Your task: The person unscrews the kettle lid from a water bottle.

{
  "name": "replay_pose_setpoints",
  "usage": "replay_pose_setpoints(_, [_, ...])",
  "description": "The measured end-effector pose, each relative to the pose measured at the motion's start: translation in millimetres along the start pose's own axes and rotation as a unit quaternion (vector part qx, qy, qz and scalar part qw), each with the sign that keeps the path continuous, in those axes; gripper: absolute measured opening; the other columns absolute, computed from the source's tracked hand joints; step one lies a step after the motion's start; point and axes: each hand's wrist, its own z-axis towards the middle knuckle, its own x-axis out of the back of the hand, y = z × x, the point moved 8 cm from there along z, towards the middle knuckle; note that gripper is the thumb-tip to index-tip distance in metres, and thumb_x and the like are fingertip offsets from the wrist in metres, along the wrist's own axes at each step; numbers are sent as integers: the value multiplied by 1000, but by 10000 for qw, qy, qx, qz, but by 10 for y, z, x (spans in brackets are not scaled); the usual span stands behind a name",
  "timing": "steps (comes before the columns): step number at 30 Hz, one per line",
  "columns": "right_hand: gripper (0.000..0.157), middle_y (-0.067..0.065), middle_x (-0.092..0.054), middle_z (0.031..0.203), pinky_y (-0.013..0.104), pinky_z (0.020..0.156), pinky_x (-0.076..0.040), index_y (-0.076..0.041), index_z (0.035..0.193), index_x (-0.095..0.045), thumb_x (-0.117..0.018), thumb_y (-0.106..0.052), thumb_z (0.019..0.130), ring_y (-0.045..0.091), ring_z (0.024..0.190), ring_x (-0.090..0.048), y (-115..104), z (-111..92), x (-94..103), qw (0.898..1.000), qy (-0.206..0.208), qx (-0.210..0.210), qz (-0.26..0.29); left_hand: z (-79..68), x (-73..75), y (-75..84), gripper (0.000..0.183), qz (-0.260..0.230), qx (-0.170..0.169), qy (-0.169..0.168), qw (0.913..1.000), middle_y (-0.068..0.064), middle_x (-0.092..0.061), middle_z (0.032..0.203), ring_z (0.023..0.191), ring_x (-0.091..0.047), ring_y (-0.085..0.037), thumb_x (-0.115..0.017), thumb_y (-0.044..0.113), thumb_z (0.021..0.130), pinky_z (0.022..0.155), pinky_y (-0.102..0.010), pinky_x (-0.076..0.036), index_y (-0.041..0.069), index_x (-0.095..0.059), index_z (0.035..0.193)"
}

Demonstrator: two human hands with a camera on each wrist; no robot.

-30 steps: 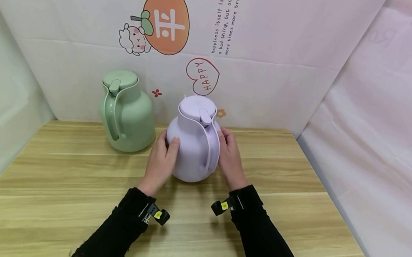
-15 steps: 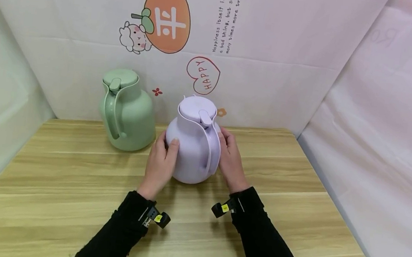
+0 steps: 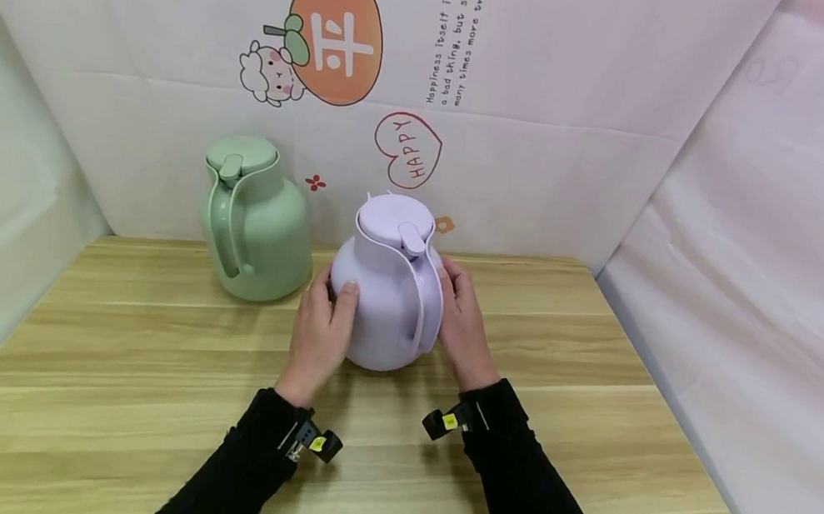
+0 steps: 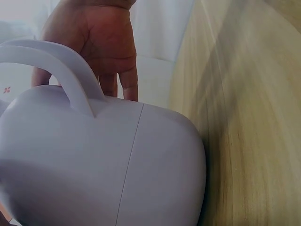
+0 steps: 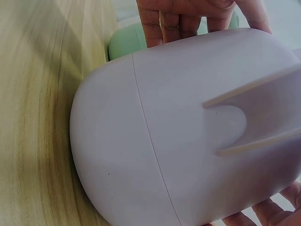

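A lilac thermos jug (image 3: pixel 380 304) with a flat lid and thumb lever stands upright on the wooden table, its handle (image 3: pixel 431 309) pointing to the front right. My left hand (image 3: pixel 322 323) holds its left side, thumb towards me and fingers reaching round behind. On the other side my right hand (image 3: pixel 461 321) holds the jug just beyond the handle, its fingertips partly hidden. The left wrist view shows the jug's rounded base close against the tabletop (image 4: pixel 254 141). A green thermos jug (image 3: pixel 267 233) of similar shape stands apart to the left.
A white printed cloth (image 3: pixel 545 137) hangs behind the table's back edge, close behind both jugs. More white cloth (image 3: pixel 783 246) borders the right side and the left side (image 3: pixel 7 164).
The lilac jug has slid very slightly towards me, and its handle has shifted a little to the right. Both hands keep their hold and move with it. The green jug stays in place.
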Motion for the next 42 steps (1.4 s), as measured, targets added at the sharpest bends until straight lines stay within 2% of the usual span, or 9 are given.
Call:
replay_pose_setpoints(16, [55, 5, -52, 148, 48, 111, -44, -16, 151, -49, -43, -52, 110, 25, 131, -53, 26, -3, -23, 9999, -59, 44, -111, -37, 20, -13, 64, 62, -51, 314, 9995, -18, -58, 143, 137, -56, -28, -44, 45, 110, 115, -47, -45, -2, -42, 153])
replay_pose_setpoints(31, [55, 2, -53, 149, 47, 113, -42, -19, 150, -51, -45, -55, 108, 22, 134, -52, 24, -11, -20, 9999, 42, 81, -89, -55, 26, -4, 65, -39, 67, 384, 9992, -18, -58, 145, 137, -56, -29, -45, 46, 110, 116, -49, -44, -2, -41, 154])
replay_pose_setpoints(42, [53, -2, -52, 151, 48, 114, -42, -23, 151, -49, -45, -55, 108, 22, 136, -51, 66, -31, -25, 9999, 64, -8, 144, -58, 4, -22, 66, -127, 39, 356, 9993, -18, -56, 148, 139, -54, -29, -44, 47, 111, 117, -50, -44, -1, -39, 156])
